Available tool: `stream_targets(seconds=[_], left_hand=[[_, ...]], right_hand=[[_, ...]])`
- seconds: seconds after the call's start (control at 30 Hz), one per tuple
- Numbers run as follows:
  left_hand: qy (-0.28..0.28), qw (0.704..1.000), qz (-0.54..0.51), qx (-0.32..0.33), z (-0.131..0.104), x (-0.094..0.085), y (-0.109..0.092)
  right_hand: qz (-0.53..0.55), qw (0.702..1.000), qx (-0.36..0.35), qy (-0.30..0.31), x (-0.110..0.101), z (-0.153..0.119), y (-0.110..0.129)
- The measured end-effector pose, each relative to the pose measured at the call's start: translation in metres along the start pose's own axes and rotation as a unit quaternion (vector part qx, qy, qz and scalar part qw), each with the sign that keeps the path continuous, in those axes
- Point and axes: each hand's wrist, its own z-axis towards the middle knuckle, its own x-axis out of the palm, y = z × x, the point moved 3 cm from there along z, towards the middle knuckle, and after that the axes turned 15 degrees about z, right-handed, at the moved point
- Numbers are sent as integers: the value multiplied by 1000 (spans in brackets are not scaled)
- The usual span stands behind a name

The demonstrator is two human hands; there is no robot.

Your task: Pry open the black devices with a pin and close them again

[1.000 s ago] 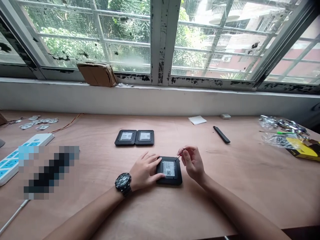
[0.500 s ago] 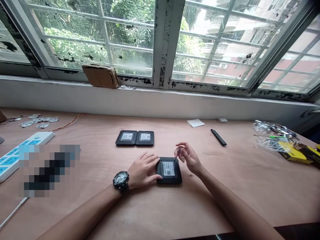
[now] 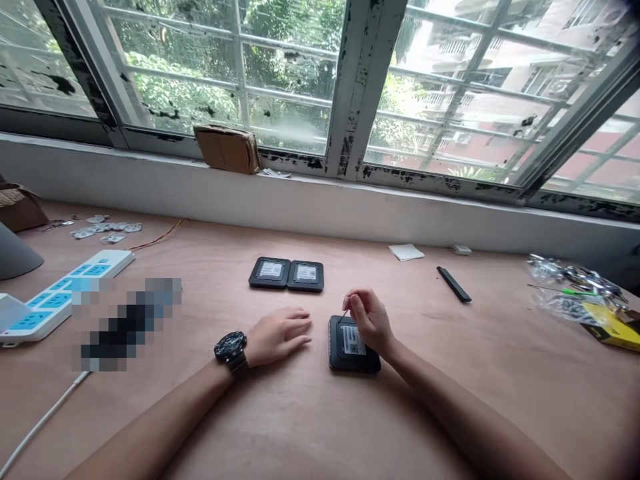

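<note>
A flat, square black device (image 3: 355,360) with rounded corners lies on the table, its white QR-code label (image 3: 353,339) facing up. My right hand (image 3: 370,320) is over its upper right part, fingers pinched around a thin dark rod-like tool (image 3: 343,317). The tool slants down to the device's far left corner; its exact kind is too small to make out. To the left of the device, apart from it, my left hand (image 3: 280,335) rests on the table with fingers stretched and nothing held. Two similar black devices (image 3: 287,285) lie side by side farther back.
A slim black bar (image 3: 454,285) and a white paper square (image 3: 406,252) lie at the back right. Far right are plastic bags (image 3: 563,303), a green-handled tool (image 3: 577,292) and a yellow box (image 3: 613,327). At left sit a power strip (image 3: 113,261) and a blurred-out object (image 3: 127,330).
My left hand has let go of the device and moved left. My right hand has shifted with the thin tool from the far right corner to the far left corner. The view has turned left.
</note>
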Motion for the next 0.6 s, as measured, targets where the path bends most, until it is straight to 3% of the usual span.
stream_targets(seconds=[0.17,0.33,0.4,0.47,0.6], left_hand=[[9,1000,0,7,-1,0,-1],[16,1000,3,7,-1,0,0],[16,1000,1,4,0,1,1],[18,1000,-4,1,1,0,2],[23,1000,-14,-11,2,-3,1]], right_hand=[[-38,998,20,35,-1,4,8],[84,989,97,69,1,8,13],[79,988,102,84,0,6,15],[60,992,91,65,-6,2,19],[44,998,15,-52,-35,-14,33]])
